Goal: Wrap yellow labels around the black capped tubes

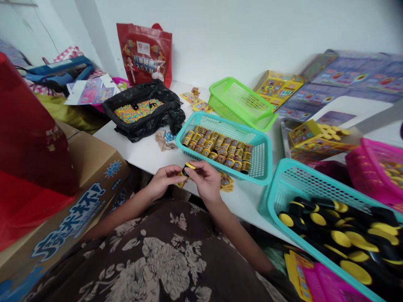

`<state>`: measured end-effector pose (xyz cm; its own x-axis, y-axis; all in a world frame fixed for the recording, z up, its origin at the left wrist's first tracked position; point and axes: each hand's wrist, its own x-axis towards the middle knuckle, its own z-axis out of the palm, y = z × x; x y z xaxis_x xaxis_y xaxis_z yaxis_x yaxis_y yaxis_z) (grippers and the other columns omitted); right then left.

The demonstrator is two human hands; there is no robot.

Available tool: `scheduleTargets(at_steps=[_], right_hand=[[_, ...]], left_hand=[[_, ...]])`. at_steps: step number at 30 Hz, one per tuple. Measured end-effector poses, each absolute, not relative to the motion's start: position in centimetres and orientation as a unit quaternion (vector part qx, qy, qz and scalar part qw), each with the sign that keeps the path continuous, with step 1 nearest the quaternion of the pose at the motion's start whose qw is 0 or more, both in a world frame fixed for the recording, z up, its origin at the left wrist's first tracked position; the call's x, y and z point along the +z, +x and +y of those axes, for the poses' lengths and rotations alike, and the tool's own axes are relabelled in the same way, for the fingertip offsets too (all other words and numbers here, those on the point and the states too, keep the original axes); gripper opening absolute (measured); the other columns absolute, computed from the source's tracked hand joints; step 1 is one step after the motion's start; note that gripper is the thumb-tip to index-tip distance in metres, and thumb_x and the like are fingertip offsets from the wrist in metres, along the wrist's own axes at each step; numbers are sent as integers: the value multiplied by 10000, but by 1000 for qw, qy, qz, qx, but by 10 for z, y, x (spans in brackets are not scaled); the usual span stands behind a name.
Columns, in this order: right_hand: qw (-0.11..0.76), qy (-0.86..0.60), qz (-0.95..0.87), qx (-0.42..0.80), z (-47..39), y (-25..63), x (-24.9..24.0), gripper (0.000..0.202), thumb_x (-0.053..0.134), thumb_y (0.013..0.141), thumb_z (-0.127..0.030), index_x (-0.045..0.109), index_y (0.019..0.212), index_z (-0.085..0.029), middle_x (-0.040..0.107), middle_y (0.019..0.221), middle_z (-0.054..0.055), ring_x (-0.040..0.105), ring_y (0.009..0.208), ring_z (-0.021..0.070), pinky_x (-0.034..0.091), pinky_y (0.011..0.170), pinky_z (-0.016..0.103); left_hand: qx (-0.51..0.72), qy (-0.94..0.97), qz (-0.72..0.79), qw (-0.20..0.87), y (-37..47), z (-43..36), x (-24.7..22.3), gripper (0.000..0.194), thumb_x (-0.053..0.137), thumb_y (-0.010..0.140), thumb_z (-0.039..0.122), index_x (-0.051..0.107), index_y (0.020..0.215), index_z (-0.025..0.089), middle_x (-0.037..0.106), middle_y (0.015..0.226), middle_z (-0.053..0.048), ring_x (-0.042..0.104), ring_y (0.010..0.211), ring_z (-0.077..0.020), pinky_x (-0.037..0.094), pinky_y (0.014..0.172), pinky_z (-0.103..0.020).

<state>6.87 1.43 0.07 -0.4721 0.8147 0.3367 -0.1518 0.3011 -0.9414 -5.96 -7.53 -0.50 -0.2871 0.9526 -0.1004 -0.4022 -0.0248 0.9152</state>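
Note:
In front of my chest I hold a small black container with a yellow lid [188,168] between both hands. My left hand [163,179] grips its left side, fingers closed. My right hand [206,178] pinches it from the right with thumb and fingers near the lid. A yellow printed piece [181,183] shows beneath the container, close to my left fingertips; how it is held is unclear. Just beyond my hands stands a turquoise basket [262,161] with rows of containers wrapped in yellow printed labels [220,147]. More yellow printed labels [226,182] lie by my right hand.
At right a second turquoise basket [272,197] holds many black containers with yellow lids [341,239]. A green basket [242,98] and a black-lined tub of colourful beads [138,111] sit behind. Cardboard boxes [91,167] stand left; a pink basket [362,167] is far right.

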Motion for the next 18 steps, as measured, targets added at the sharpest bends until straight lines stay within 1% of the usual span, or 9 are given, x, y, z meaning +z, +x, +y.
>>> scheduleTargets(at_steps=[2, 5, 7, 9, 12, 15, 18], right_hand=[[441, -221, -699, 518, 14, 69, 2, 149, 724, 803, -375, 716, 842, -232, 665, 769, 16, 597, 652, 152, 492, 592, 300], [431, -197, -737, 483, 13, 69, 4, 156, 674, 850, -360, 711, 766, -233, 665, 747, 28, 609, 724, 175, 482, 636, 312], [427, -214, -735, 482, 14, 69, 4, 159, 687, 837, -361, 708, 746, -231, 658, 720, 23, 598, 692, 168, 465, 619, 304], [416, -239, -724, 496, 14, 68, 1, 153, 729, 793, -374, 710, 753, -227, 658, 709, 16, 587, 655, 157, 453, 593, 290], [407, -258, -687, 544, 15, 67, -4, 185, 772, 740, -394, 716, 777, -222, 672, 716, 13, 588, 641, 151, 459, 588, 282], [419, -253, -651, 581, 15, 68, -6, 181, 767, 753, -395, 724, 806, -227, 673, 733, 7, 596, 652, 150, 473, 620, 293], [429, -227, -688, 540, 16, 70, -4, 128, 733, 803, -365, 735, 809, -237, 665, 744, 7, 597, 685, 154, 469, 664, 307]], left_hand=[[661, 283, 440, 538, -58, -74, -4, 278, 834, 643, 253, 682, 847, 140, 704, 781, -19, 656, 712, -140, 492, 738, -271], [674, 273, 428, 536, -57, -73, -4, 250, 822, 662, 248, 664, 824, 141, 693, 754, -13, 643, 674, -134, 493, 723, -279], [681, 280, 443, 512, -57, -73, -6, 263, 829, 657, 251, 653, 817, 139, 680, 731, -6, 626, 656, -124, 489, 708, -272], [686, 290, 459, 483, -56, -73, -8, 293, 848, 631, 250, 637, 801, 138, 670, 717, 1, 607, 645, -111, 482, 685, -256], [693, 292, 467, 466, -54, -74, -8, 340, 876, 580, 237, 621, 782, 136, 677, 729, 5, 595, 642, -97, 471, 655, -232], [686, 286, 464, 482, -53, -74, -6, 344, 878, 575, 236, 630, 791, 133, 692, 739, -1, 610, 649, -103, 483, 668, -242], [687, 278, 456, 492, -53, -75, -4, 339, 871, 587, 239, 638, 808, 130, 696, 728, -7, 621, 638, -113, 498, 687, -267]])
